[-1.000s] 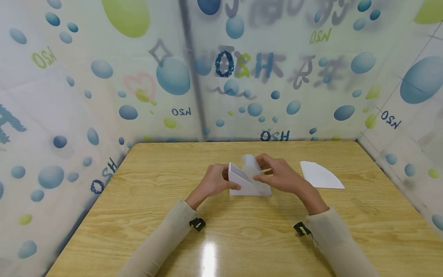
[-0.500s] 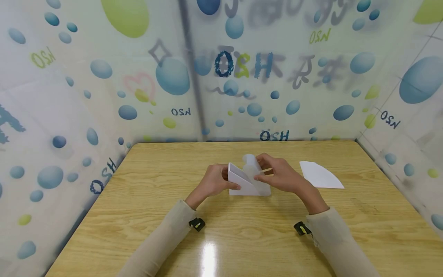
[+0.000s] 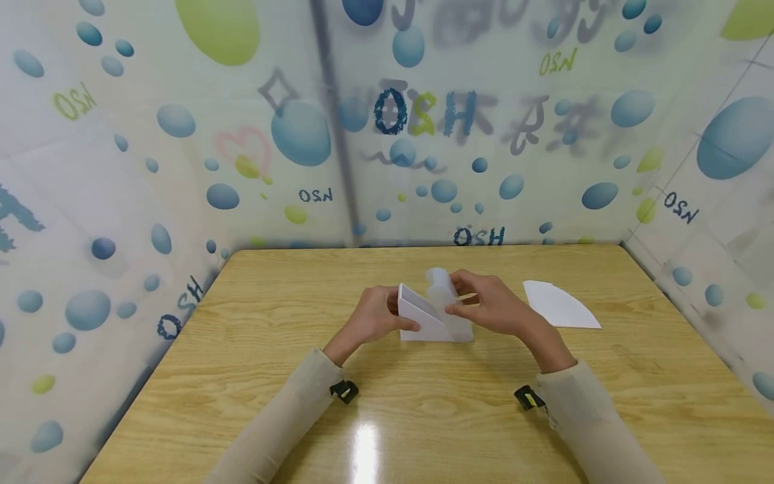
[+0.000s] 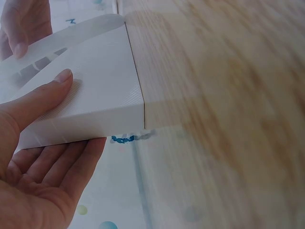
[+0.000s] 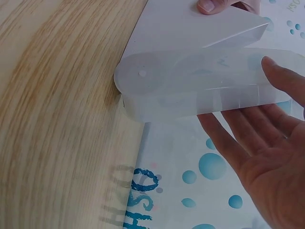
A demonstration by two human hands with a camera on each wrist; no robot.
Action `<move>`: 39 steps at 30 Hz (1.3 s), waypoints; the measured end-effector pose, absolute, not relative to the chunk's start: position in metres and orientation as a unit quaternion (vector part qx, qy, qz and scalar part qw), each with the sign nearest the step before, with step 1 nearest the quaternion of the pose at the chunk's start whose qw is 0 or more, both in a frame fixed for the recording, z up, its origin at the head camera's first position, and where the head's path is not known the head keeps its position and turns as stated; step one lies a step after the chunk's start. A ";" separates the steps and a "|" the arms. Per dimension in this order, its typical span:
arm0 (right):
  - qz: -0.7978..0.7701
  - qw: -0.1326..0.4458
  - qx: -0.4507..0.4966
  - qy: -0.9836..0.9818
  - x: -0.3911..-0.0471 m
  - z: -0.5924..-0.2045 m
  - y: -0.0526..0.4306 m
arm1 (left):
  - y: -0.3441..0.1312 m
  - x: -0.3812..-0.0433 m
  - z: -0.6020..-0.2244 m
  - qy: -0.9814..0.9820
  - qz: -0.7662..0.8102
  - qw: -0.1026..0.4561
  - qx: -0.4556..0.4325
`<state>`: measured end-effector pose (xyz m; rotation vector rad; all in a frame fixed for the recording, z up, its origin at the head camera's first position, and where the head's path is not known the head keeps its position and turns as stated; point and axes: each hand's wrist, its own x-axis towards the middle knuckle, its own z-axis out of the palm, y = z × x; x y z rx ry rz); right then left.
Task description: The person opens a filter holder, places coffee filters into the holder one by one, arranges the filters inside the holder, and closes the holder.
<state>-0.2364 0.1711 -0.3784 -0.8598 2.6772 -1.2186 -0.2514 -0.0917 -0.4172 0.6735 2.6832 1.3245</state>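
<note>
A white, slant-topped box [image 3: 426, 329] stands on the wooden table. My left hand [image 3: 376, 314] grips its left end, thumb on the near face and fingers on the far side. A translucent plastic cover [image 3: 441, 290] is tilted up from the box. Its rounded lower end [image 5: 138, 74] overlaps the box's lower right corner, where a small round pivot mark shows. My right hand [image 3: 491, 306] holds the cover's raised part between thumb and fingers. In the left wrist view, a gap [image 4: 43, 62] shows between the cover and the box's slanted edge.
To the right of my right hand, white fan-shaped paper [image 3: 561, 307] lies flat on the table [image 3: 290, 289]. A printed cloth backdrop [image 3: 514, 134] hangs behind the table and along both sides.
The translucent cover has swung very slightly further up and to the right with my right hand. My left hand and the box stay in place.
</note>
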 end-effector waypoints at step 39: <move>-0.401 0.041 -0.281 0.871 -0.237 -0.378 0.177 | -0.092 -0.251 -0.418 0.871 0.438 0.033 0.221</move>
